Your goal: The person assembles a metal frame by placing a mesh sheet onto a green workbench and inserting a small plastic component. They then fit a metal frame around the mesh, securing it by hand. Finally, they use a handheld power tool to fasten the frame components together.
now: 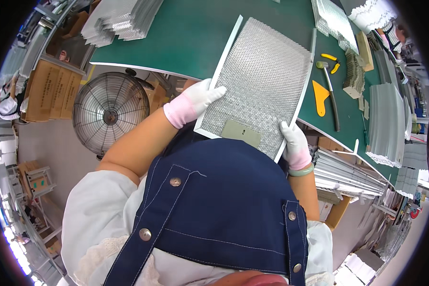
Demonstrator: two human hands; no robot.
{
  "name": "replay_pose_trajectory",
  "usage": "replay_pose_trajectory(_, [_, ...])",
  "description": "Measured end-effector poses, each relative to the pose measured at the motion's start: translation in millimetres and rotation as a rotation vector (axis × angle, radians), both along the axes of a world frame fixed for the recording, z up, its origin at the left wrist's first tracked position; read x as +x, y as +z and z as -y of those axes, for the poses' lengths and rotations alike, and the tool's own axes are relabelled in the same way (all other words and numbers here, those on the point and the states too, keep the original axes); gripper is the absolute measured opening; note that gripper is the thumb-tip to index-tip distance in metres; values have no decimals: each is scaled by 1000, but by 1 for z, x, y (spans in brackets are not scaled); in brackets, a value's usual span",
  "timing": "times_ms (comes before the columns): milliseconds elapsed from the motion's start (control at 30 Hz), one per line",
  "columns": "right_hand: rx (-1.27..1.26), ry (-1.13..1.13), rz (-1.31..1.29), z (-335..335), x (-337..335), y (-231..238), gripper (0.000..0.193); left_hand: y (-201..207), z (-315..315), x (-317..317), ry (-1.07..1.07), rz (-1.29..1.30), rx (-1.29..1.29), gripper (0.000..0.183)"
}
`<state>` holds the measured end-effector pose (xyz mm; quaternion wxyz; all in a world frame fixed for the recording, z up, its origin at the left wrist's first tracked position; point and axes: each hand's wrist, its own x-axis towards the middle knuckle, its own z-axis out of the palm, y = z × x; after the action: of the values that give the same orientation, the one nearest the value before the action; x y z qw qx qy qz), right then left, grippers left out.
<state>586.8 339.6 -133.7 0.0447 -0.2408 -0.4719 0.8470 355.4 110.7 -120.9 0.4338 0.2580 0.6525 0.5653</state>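
Observation:
A silvery mesh filter panel (267,71) lies between my hands, its near end against my apron and its far end over the green table. Metal frame strips edge its left, right and near sides; the far edge shows bare mesh. My left hand (195,101), in a white and pink glove, grips the left strip with the thumb on top. Lower down the right strip, my right hand (296,147) holds on in a matching glove, thumb over the edge. A small grey-green plate (241,133) sits on the mesh at the near end.
On the green table (186,38), right of the panel, lie a hammer (330,95), an orange scraper (321,98) and yellow-handled pliers (336,63). Mesh sheets (124,19) are stacked at the far left. Below the table's left edge stands a floor fan (110,117); frame strips (343,174) are piled at right.

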Motion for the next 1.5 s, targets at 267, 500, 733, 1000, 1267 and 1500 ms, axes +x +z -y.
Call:
replay_pose_trajectory(267, [163,85,4,-7,-4,28,49,20,-10,-17,-58,13,85,45])
replay_pose_trajectory(500, [332,147,-37,-10,-8,54,56,41,-24,-34,17,-306,156,39])
replay_pose_trajectory(733, [363,209,-17,-18,-9,56,63,56,-41,-43,113,-280,261,34])
replay_pose_trajectory(1000, [396,202,-15,-18,-14,62,69,72,-50,-54,205,-122,273,38])
replay_pose_trajectory(1267, [526,231,-13,-11,-8,83,69,109,-58,-74,216,-354,224,40])
replay_pose_trajectory(1500, [607,218,-37,-5,-2,94,67,127,-62,-77,211,-168,444,42])
